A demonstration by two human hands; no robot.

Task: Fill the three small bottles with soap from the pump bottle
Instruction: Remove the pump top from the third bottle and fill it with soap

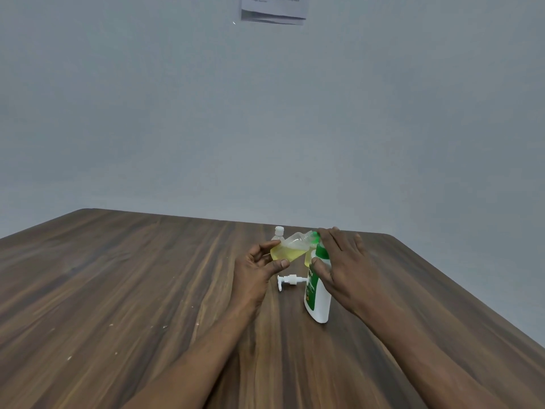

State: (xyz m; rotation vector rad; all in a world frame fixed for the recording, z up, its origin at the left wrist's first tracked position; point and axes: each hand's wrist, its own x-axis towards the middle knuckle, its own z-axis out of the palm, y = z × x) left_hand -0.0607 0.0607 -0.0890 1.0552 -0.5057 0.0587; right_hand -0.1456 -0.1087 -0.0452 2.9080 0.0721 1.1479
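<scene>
My left hand (pixel 259 268) grips a small clear bottle (pixel 290 247) partly filled with yellow soap, tilted with its open neck pointing right. My right hand (pixel 343 264) holds the white and green soap bottle (pixel 318 293), which leans left so that its green top meets the small bottle's neck. The white pump head (pixel 289 281) lies loose on the table between my hands. Behind stands a second small bottle (pixel 278 234) with a white cap. A third small bottle with yellow soap (pixel 307 258) is mostly hidden behind the big bottle.
Everything rests on a dark wooden table (pixel 147 290), whose far edge runs just behind the bottles in front of a pale wall. A paper sheet (pixel 274 8) hangs high on that wall.
</scene>
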